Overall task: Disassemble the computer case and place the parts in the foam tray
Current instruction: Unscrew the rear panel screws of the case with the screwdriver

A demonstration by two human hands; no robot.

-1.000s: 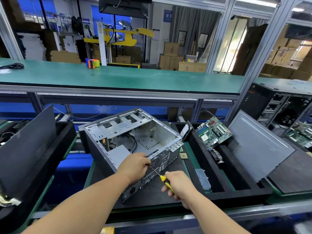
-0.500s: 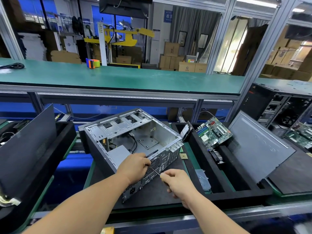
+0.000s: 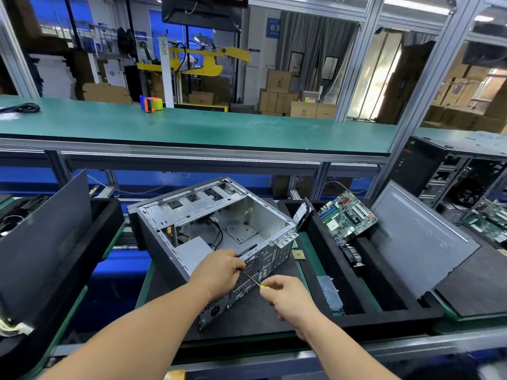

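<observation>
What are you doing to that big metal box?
A person is taking apart a computer case lying open on its side. The left hand steadies its back panel, while the right hand holds a screwdriver with its tip at that panel. Beside it, a green circuit board already leans in the black foam tray, and a grey side panel leans there too.

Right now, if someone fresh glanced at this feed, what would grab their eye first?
The opened computer case at centre, lying on its side with its bare metal inside showing. At its rear panel, the left hand rests on the edge while the right hand holds a yellow-handled screwdriver to it. To the right, a green motherboard leans in the black foam tray.
</observation>
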